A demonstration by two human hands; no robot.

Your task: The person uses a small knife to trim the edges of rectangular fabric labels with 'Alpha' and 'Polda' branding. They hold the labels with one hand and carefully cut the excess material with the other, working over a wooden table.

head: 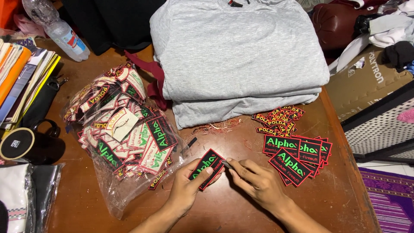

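Note:
My left hand (185,187) holds a black rectangular patch (206,166) with green lettering and a red border, thumb pressed on its face. My right hand (254,181) pinches a small dark tool against the patch's right edge; the tool is too small to identify. Just right of my hands lies a stack of the same large patches (297,157), with a heap of small red and yellow patches (279,120) behind it. At the left, an open clear plastic bag (125,129) spills over with several mixed patches.
A folded pile of grey shirts (239,60) fills the back of the brown table (233,207). Loose thread scraps (217,127) lie before it. A black mug (26,144), stacked books (21,77) and a plastic bottle (58,28) stand at the left. A cardboard box (366,82) sits right.

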